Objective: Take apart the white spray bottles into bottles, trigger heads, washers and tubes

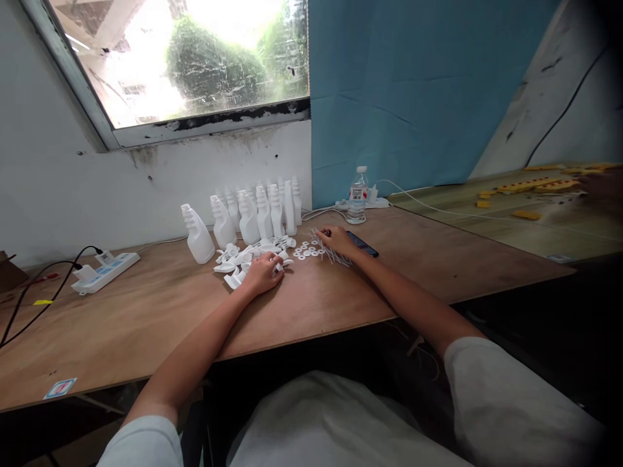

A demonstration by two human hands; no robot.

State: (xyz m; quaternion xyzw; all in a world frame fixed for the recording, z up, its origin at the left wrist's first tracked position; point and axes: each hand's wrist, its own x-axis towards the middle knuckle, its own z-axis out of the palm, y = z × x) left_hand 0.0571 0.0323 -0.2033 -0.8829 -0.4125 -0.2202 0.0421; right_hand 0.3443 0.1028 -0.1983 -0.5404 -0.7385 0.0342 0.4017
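Note:
My left hand (265, 272) rests at the near right edge of a pile of white plastic sprayer parts (233, 258), its fingers curled over a white sprayer part (279, 266) that shows beyond them. Among the thin white tubes (335, 258) is my right hand (337, 240), with its fingertips pressed together; what they pinch is too small to make out. Small white rings (306, 251) lie between both hands. Behind the pile stand several white spray bottles (249, 219), upright and without heads.
A dark phone (363, 244) lies just beyond my right hand. Farther back stands a clear water bottle (357, 198) near cables. A white power strip (107, 272) with plugs sits at the left. On the right, another person's hand (603, 185) is near yellow pieces (528, 186).

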